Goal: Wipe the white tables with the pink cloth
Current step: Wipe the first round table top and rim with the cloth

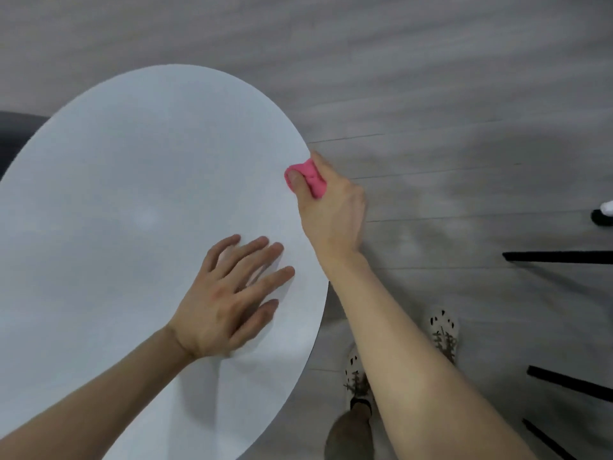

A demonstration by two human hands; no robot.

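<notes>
Hands on white bench (132, 194): wiping at its right edge.
Right hand (331, 207) grips bunched pink cloth (310, 175) against the rim; left hand (229, 300) rests flat, fingers spread, on the top.

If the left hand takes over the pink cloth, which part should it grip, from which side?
Probably the bunched end of the pink cloth bulging from the right hand beside its thumb, approached from the white table side; the hand covers the rest.
</notes>
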